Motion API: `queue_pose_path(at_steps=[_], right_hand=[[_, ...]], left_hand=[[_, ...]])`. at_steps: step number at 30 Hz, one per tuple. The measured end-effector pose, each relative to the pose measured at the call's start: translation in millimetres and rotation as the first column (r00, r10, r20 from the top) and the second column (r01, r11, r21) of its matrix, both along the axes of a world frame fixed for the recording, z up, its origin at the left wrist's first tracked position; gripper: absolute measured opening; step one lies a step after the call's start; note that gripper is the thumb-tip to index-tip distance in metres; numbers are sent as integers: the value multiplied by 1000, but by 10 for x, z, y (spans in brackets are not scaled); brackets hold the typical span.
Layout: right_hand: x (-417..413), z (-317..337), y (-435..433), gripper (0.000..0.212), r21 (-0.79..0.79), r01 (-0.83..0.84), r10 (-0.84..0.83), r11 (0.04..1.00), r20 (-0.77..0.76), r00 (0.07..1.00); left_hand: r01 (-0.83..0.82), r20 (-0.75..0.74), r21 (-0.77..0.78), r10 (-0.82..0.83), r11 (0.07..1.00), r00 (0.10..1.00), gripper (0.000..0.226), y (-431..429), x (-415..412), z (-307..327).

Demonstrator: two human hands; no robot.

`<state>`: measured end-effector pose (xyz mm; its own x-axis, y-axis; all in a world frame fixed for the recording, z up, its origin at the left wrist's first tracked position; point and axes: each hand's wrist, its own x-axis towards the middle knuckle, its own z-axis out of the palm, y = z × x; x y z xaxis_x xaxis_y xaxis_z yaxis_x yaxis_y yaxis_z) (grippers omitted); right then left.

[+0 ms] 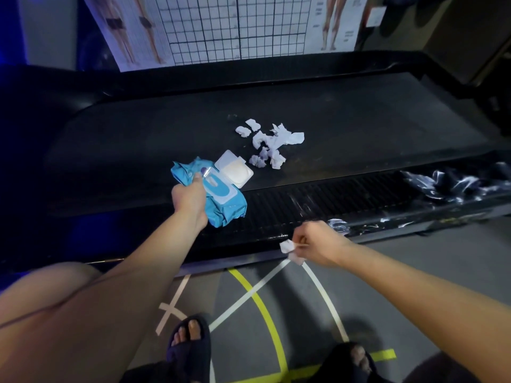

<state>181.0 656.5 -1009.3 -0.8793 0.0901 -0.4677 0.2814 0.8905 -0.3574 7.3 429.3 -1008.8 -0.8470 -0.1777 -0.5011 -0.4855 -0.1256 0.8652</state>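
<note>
Fingers of the left hand [189,196] are clamped on a soft blue plastic pack of wet wipes [225,204]. The thumb lies across the top of the pack beside its dispensing opening, and the other fingers are hidden under its left end. The pack lies slanted on the near part of a black treadmill belt [359,128], with its near end over the ribbed black side rail [331,200]. Its white rectangular flip lid [235,168] stands open and is folded back on the far right side of the pack.

To the right of the pack and nearer the person, the right hand [318,243] hangs over the outer edge of the side rail. Its fingers are curled and pinch a small crumpled white wipe [287,247], with a second scrap of white showing just below the knuckles.

Beyond the pack, to its far right, a loose heap of crumpled white wipe scraps [272,143] lies on the belt, close to the open lid but not touching it. Well to the right of the pack, a crumpled shiny black plastic sheet [453,183] rests on the rail.

Behind the pack, past the belt, a white gridded posture chart with body figures [235,29] leans upright. Below the pack is a grey floor [401,272] marked with white and yellow tape lines, and a foot in a dark slipper [190,344] stands on it.
</note>
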Motion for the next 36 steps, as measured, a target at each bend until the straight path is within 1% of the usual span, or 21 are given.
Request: queue_pose_path(at_steps=[2,4,5,7,8,10,11,13,14,17,19,20,22,23,26,29,30,32,33,36], right_hand=[[14,95,88,5,-60,78,-82,995,-66,994],[-36,198,210,8,-172,174,-194,970,-105,975],[-70,257,274,10,-258,238,-266,936,-80,961],[-159,335,415,12,-413,383,-419,826,4,908],[-207,371,494,14,-439,416,-466,797,-6,885],[-340,377,683,17,-380,407,-485,831,-134,864],[-396,384,746,17,-315,412,-486,855,-209,849],[-474,357,800,18,-194,418,-460,888,-322,828],[-512,323,777,20,-164,412,-443,896,-347,826],[-646,137,629,32,-134,295,-324,946,-392,861],[-773,-50,511,32,-104,148,-177,984,-384,906],[-841,-143,452,32,-60,70,-87,996,-355,931],[-969,-325,388,38,50,-45,57,998,-274,960],[-1010,-383,362,42,74,-74,90,995,-258,962],[-1067,-460,338,45,89,-62,81,994,-230,970],[-958,-340,346,36,112,-74,98,991,-226,969],[-903,-294,340,38,104,-60,82,993,-230,970],[-799,-214,337,57,122,-60,87,991,-230,969],[-734,-170,344,63,155,-59,94,986,-227,969],[-565,-68,332,67,147,-87,119,985,-226,967]], left_hand=[[-3,-1,13,3,1000,1000,27,23,7,-6],[-10,-3,23,10,1000,1000,25,50,18,-9],[-12,-3,23,12,1000,1000,23,61,27,-10],[-20,-6,40,20,999,1000,20,91,36,-24],[-26,-10,53,27,998,1000,19,111,45,-26],[-39,-17,78,40,996,999,17,145,63,-13],[-40,-20,87,42,995,999,15,157,70,-7],[-41,-23,85,43,996,999,13,166,71,-11],[-42,-23,77,44,996,999,14,164,70,-15],[-46,-14,47,47,998,999,17,123,82,-36],[-56,-12,49,57,997,998,18,83,101,-49],[-62,-11,53,63,997,998,17,57,111,-48],[-75,-8,51,75,996,997,16,-1,115,-55],[-83,-8,48,84,995,996,15,-32,115,-50],[-91,-10,37,92,995,996,18,-132,85,-33],[-91,-15,19,92,996,996,23,-242,31,-57],[-84,-16,10,84,996,996,23,-268,15,-68],[-79,-23,-8,79,997,997,22,-301,-13,-86],[-81,-21,-20,81,996,996,22,-313,-29,-98],[-76,-20,-36,76,996,997,24,-316,-65,-111]])
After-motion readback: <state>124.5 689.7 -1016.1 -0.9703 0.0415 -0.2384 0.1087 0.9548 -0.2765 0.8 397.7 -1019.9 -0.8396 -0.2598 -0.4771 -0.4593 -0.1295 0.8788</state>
